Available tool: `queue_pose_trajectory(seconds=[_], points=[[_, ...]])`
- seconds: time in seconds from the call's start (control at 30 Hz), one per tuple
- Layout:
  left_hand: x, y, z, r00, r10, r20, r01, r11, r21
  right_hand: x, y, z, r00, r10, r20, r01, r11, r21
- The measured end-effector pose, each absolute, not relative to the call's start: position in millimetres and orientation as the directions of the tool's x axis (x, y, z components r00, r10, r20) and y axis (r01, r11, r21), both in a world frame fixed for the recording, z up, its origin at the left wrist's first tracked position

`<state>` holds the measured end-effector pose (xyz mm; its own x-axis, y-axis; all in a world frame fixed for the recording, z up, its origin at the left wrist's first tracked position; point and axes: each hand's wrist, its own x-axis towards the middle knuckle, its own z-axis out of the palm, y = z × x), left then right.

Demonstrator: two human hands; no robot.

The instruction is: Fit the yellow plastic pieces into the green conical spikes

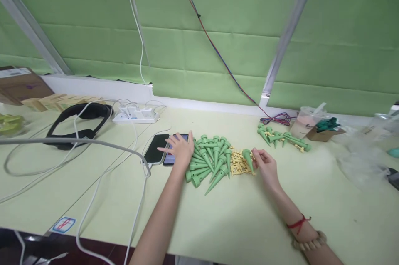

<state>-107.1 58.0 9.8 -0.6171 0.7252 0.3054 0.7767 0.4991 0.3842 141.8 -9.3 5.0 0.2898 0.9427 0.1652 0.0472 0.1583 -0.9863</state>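
My left hand [180, 148] is spread open with its fingers apart, over a phone [169, 159] with a lit screen. Just right of it lies a heap of green tapered plant-watering spikes [205, 157], each with a wide round collar. Small yellow plastic pieces [238, 163] are piled beside the heap. My right hand [264, 167] has its fingers curled and closed at the side of a single green spike [247, 159] over the yellow pile. Its fingertips are partly hidden, so the exact grip is hard to see.
More green spikes with yellow pieces [282, 138] lie at the back right, near a plastic cup [307, 121] and clear plastic bags [358, 152]. A dark phone [156, 149], power strip [135, 116], black headset [79, 121] and loose white cables occupy the left.
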Motion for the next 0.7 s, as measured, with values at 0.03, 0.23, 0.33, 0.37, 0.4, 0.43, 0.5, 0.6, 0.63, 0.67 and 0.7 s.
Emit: queue_pose_trajectory(seconds=[0.03,0.23,0.33,0.37,0.4,0.43,0.5,0.6,0.63,0.67,0.7], points=[[-112.9,60.4,8.4,-0.651,0.703,0.284,0.747,0.53,0.401,142.2,-8.4,4.7,0.29,0.943,0.164,0.036,0.16,-0.986],[-124.8,63.0,9.0,-0.69,0.672,0.27,0.713,0.566,0.414,139.6,-3.7,3.7,0.293,0.945,0.145,-0.035,0.163,-0.986],[-116.0,60.9,10.7,-0.632,0.711,0.308,0.769,0.526,0.365,137.1,-2.1,4.4,0.289,0.949,0.128,-0.06,0.152,-0.987],[-112.1,60.2,11.0,-0.598,0.732,0.326,0.796,0.496,0.347,136.5,-1.9,5.0,0.291,0.948,0.126,-0.066,0.151,-0.986],[-108.5,59.6,11.3,-0.56,0.752,0.349,0.824,0.461,0.329,136.1,-1.9,5.9,0.294,0.948,0.124,-0.074,0.152,-0.986],[-105.7,59.1,11.6,-0.52,0.767,0.376,0.85,0.425,0.311,135.9,-2.2,6.9,0.296,0.947,0.125,-0.081,0.155,-0.985],[-103.6,58.7,12.2,-0.458,0.778,0.43,0.886,0.365,0.284,136.0,-3.5,9.2,0.294,0.947,0.13,-0.094,0.164,-0.982],[-109.6,59.2,12.3,-0.506,0.747,0.431,0.861,0.406,0.305,136.8,-5.6,12.0,0.285,0.948,0.141,-0.1,0.175,-0.979],[-112.9,59.4,11.9,-0.551,0.73,0.404,0.833,0.45,0.323,137.2,-6.0,12.5,0.287,0.947,0.143,-0.101,0.178,-0.979],[-116.1,59.6,11.5,-0.593,0.715,0.37,0.803,0.492,0.336,137.5,-6.2,12.8,0.289,0.946,0.145,-0.102,0.181,-0.978],[-118.8,59.7,11.2,-0.63,0.702,0.333,0.774,0.53,0.347,137.8,-6.3,12.9,0.292,0.945,0.145,-0.103,0.182,-0.978]])
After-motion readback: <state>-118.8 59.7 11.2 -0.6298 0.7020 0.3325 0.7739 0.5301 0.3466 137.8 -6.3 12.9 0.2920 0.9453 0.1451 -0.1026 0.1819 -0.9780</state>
